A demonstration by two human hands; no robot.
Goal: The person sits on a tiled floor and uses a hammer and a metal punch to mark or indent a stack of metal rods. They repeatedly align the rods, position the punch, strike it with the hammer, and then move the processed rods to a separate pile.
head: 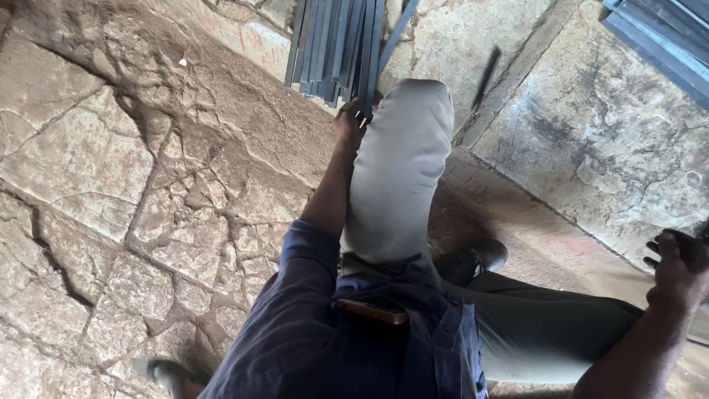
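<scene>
Bundle: flat grey-blue metal strips lie stacked on the cracked stone floor, directly ahead of the left fingers, their near cut ends right at the fingertips.
Long axis: strips run away from the fingers, up and slightly right in the head view, roughly in line with the outstretched forearm.
Left hand: reaches forward beside the raised knee; its fingers touch the lower end of the bundle and seem curled there, though I cannot tell whether they actually grip a strip.
Right hand: well apart from the bundle, off to the side, fingers loosely curled and spread around a dark edge; what it holds is cut off by the frame.
Nearer hand: left, by far.
Second stack: more strips beyond the right hand, out of reach of both hands.
</scene>
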